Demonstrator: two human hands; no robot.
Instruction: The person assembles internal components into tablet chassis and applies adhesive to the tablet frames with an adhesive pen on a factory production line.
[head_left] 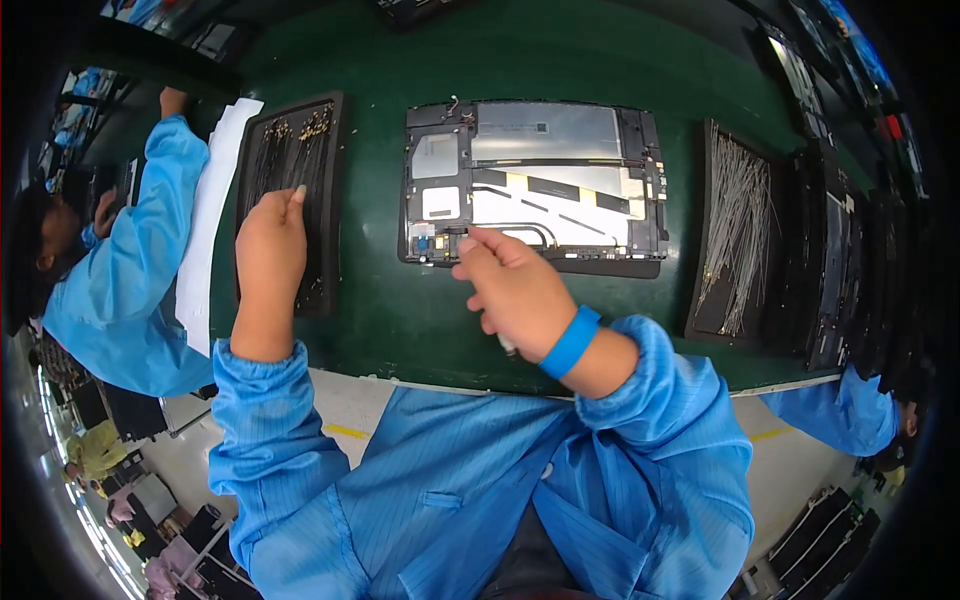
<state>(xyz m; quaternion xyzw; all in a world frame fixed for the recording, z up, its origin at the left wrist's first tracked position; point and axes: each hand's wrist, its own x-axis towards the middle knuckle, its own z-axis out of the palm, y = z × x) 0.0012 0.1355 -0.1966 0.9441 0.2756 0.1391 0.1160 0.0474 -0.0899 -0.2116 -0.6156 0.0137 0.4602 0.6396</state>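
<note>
An opened tablet (555, 140) lies on a dark pad in the middle of the green table, its silvery inside facing up. My right hand (520, 295), with a blue wristband, is closed at the tablet's near edge, thumb and forefinger pinched next to a small board. A pale tip pokes out beneath that palm; what it belongs to is hidden. Over a black tray (327, 215) of thin black cables (283, 160) is my left hand (270, 245). Its thumb and forefinger are pressed together, and whatever they may hold is too small to make out.
To the right lies another dark tray (697, 300) of thin grey cables (738, 220), with black device frames (832, 260) stacked beyond it. White sheets (215, 210) lie at the left. A co-worker's blue sleeve (150, 240) reaches in there; another sleeve (845, 410) shows at the right.
</note>
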